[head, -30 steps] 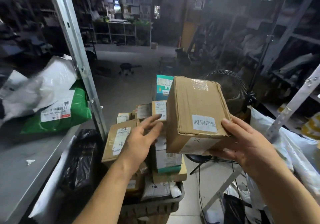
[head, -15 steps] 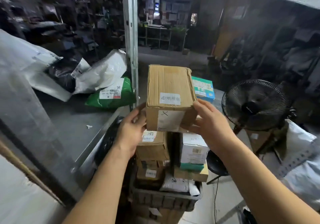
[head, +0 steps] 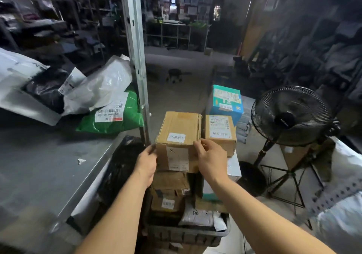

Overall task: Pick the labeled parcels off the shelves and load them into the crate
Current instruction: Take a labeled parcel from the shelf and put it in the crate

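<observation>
1. Here, the left hand [head: 146, 162] and the right hand [head: 212, 161] grip a brown box [head: 179, 141], one on each side, fingers curled round its edges.
2. The box sits on top of a tall pile of parcels in the crate [head: 188, 235].
3. Another brown parcel [head: 220, 133] and a blue one [head: 226, 101] are just beside it.
4. The crate looks nearly full.
5. On the shelf [head: 39, 165] a green bag [head: 115, 119], a white bag [head: 101, 89] and a black bag [head: 46, 90] still wait, so more is left to load.
</observation>
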Demonstrator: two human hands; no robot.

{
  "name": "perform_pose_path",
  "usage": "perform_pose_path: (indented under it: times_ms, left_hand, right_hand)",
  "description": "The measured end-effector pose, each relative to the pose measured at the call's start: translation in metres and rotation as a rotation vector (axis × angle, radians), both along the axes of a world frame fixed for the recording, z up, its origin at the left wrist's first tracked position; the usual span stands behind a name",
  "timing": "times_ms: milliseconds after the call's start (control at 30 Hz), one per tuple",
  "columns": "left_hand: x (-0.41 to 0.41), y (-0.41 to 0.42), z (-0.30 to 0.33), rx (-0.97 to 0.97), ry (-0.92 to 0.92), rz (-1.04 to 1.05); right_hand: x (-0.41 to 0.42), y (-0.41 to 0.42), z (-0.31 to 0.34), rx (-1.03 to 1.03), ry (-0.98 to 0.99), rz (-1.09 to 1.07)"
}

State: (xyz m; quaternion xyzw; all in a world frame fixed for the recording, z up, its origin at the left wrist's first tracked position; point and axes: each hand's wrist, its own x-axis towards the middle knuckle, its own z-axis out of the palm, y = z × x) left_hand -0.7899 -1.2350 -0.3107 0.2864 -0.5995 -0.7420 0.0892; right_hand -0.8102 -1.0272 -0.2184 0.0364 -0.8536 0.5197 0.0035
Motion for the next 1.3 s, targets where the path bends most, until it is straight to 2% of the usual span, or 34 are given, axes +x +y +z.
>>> perform_pose_path:
  times_ms: [167, 600, 833, 1033, 1167, 1300]
  left_hand:
    - [-0.006, 0.013, -0.008, -0.009, 0.019, 0.003]
    - [-0.003, 0.01, -0.004, -0.107, 0.071, -0.074]
    - [0.006, 0.012, 0.005, -0.088, 0.064, -0.071]
    - [0.015, 0.014, 0.004, -0.146, 0.031, -0.099]
    - [0.031, 0.023, 0.028, -0.296, 0.008, -0.104]
    - [0.057, 0.037, 0.049, -0.742, -0.072, -0.094]
  right_hand:
    - [-0.001, 0.002, -0.004, -0.135, 0.058, -0.055]
    - [-0.006, 0.017, -0.01, -0.107, 0.035, -0.109]
    - [0.0, 0.016, -0.013, -0.11, 0.032, -0.122]
    - [0.006, 0.017, -0.015, -0.072, 0.022, -0.113]
    - [0.014, 0.022, -0.013, 0.025, 0.081, -0.059]
    - [0.027, 0.034, -0.019, 0.339, 0.277, -0.021]
